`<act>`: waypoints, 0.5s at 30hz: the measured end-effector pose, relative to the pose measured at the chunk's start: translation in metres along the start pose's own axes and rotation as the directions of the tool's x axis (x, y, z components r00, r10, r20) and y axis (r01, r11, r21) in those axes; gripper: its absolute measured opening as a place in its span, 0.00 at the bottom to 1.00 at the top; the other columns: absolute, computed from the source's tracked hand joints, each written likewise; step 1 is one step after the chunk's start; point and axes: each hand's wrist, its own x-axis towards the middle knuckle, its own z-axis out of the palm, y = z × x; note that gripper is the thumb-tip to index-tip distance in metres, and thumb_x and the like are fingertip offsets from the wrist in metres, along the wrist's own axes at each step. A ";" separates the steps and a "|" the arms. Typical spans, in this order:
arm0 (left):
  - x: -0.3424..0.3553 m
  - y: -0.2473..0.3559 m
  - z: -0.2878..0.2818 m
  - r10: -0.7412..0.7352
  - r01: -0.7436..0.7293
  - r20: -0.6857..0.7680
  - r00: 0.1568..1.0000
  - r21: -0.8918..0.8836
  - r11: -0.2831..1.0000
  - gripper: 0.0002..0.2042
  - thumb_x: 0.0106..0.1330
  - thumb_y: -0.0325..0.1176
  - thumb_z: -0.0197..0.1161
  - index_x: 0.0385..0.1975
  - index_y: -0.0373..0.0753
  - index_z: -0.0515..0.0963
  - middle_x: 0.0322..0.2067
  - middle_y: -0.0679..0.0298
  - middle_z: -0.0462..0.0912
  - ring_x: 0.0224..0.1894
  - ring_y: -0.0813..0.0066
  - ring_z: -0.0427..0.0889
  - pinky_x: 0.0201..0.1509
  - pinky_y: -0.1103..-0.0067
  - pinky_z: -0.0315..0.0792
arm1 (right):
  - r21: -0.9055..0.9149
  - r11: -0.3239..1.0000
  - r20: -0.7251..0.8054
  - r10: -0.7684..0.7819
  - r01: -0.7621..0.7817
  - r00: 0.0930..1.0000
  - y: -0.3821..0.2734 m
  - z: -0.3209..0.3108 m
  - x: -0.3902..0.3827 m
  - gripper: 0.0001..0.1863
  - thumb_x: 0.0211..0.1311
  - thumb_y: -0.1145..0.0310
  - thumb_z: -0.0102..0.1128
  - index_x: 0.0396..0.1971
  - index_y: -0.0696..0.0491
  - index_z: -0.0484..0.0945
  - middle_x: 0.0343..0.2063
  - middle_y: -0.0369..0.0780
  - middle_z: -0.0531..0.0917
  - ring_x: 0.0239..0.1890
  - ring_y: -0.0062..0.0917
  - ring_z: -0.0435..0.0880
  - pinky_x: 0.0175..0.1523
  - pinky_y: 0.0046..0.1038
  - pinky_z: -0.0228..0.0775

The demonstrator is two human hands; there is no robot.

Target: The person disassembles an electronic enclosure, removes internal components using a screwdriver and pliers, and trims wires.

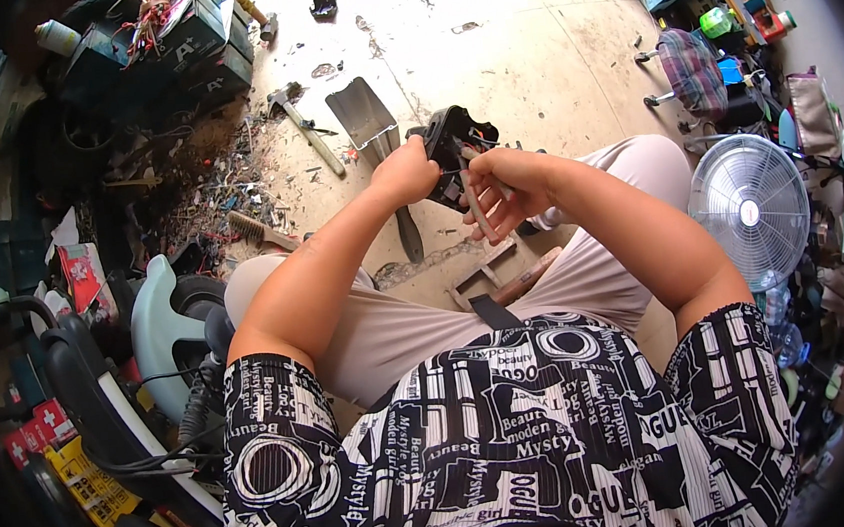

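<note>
My left hand (408,172) is closed on the left edge of a black plastic housing (452,123), held up in front of my knees. The housing is open in places, and wires or small parts show inside it. In my right hand (513,183) is a pair of pliers (478,210), its long handles pointing down between my fingers. The jaws reach toward the right side of the housing; what they touch there is too small to tell. Below and behind my left hand lies a dark flat scoop (361,110) with a black handle (408,235).
A hammer (308,136) lies left of the scoop, beside scattered scraps (224,180) and a brush (260,229). A wooden frame (514,281) is between my legs. On the right stands a round fan (749,213); a scooter (161,316) is at left, stacked batteries (191,53) behind.
</note>
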 end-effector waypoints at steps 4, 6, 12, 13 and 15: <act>0.002 -0.002 0.003 0.016 -0.016 -0.008 1.000 -0.005 1.000 0.17 0.60 0.35 0.55 0.45 0.29 0.70 0.43 0.43 0.81 0.49 0.49 0.80 0.53 0.63 0.73 | -0.015 1.000 0.006 -0.013 0.013 1.000 0.000 -0.003 0.000 0.22 0.56 0.62 0.48 0.45 0.64 0.67 0.40 0.54 0.80 0.36 0.46 0.85 0.41 0.47 0.82; 0.002 -0.002 0.004 0.013 -0.013 -0.017 1.000 0.005 1.000 0.17 0.60 0.34 0.55 0.45 0.29 0.70 0.43 0.43 0.81 0.49 0.49 0.80 0.53 0.63 0.73 | -0.012 1.000 0.004 -0.015 0.015 1.000 0.000 -0.003 0.000 0.22 0.56 0.62 0.48 0.44 0.64 0.67 0.40 0.54 0.80 0.36 0.47 0.85 0.41 0.47 0.82; -0.004 0.003 0.001 -0.005 0.006 -0.008 1.000 0.021 1.000 0.17 0.60 0.34 0.55 0.45 0.29 0.70 0.44 0.43 0.80 0.49 0.49 0.80 0.53 0.63 0.72 | 0.003 0.999 0.014 -0.031 0.031 0.999 0.002 -0.003 0.000 0.21 0.56 0.62 0.48 0.44 0.64 0.67 0.39 0.54 0.80 0.35 0.47 0.85 0.40 0.48 0.81; -0.004 0.003 0.001 -0.006 0.006 -0.008 1.000 0.020 1.000 0.17 0.60 0.34 0.55 0.45 0.29 0.70 0.44 0.43 0.80 0.49 0.49 0.80 0.53 0.63 0.72 | 0.015 0.999 0.016 -0.039 0.039 0.999 0.002 -0.003 0.000 0.21 0.56 0.62 0.48 0.43 0.64 0.67 0.39 0.54 0.80 0.35 0.47 0.85 0.40 0.49 0.81; -0.003 0.002 0.001 -0.005 0.005 -0.002 1.000 0.009 1.000 0.17 0.60 0.34 0.55 0.45 0.29 0.70 0.44 0.43 0.80 0.49 0.49 0.80 0.53 0.63 0.72 | 0.027 0.999 0.018 -0.035 0.034 0.999 0.001 -0.003 -0.003 0.20 0.57 0.62 0.48 0.42 0.64 0.67 0.38 0.54 0.80 0.35 0.48 0.85 0.40 0.50 0.81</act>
